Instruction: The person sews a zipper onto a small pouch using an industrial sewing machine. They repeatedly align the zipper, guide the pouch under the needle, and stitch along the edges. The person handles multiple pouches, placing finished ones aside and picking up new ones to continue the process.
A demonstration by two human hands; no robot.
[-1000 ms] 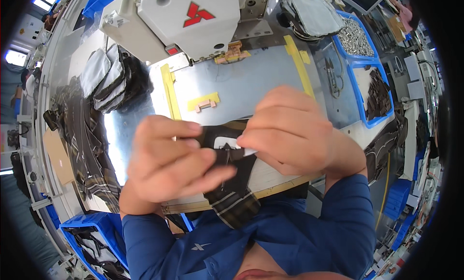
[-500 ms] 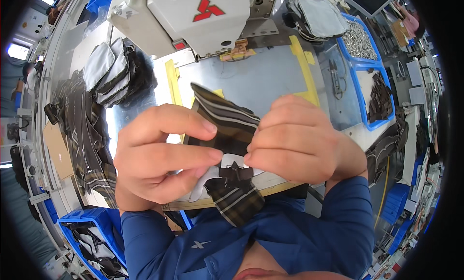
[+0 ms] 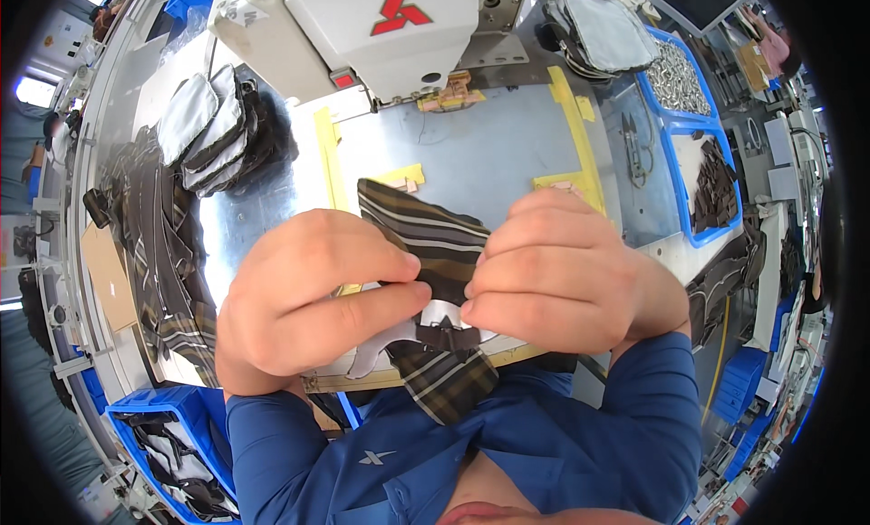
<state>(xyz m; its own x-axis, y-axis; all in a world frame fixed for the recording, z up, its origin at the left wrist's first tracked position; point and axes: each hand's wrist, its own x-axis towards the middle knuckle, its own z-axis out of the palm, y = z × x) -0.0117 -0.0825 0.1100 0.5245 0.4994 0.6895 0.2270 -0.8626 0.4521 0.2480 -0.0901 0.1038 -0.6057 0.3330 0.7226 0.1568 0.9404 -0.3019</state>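
A plaid fabric piece in brown, black and white stripes is held up over the table's front edge. My left hand pinches its left side between thumb and fingers. On the opposite side my right hand grips the fabric with fingers curled; their tips hide the pinched edge. Between and below the hands show a white lining and a short dark strap with a black fitting. Under the strap a lower plaid flap hangs toward my shirt.
A white sewing machine head stands beyond the metal plate, which has yellow tape borders. Fabric stacks and striped pieces lie left. Scissors and blue bins of metal parts and dark strips are right. Another blue bin sits lower left.
My left fingers have closed in on the fabric beside the strap. The upper part of the plaid piece has tilted down slightly; my right hand keeps its grip.
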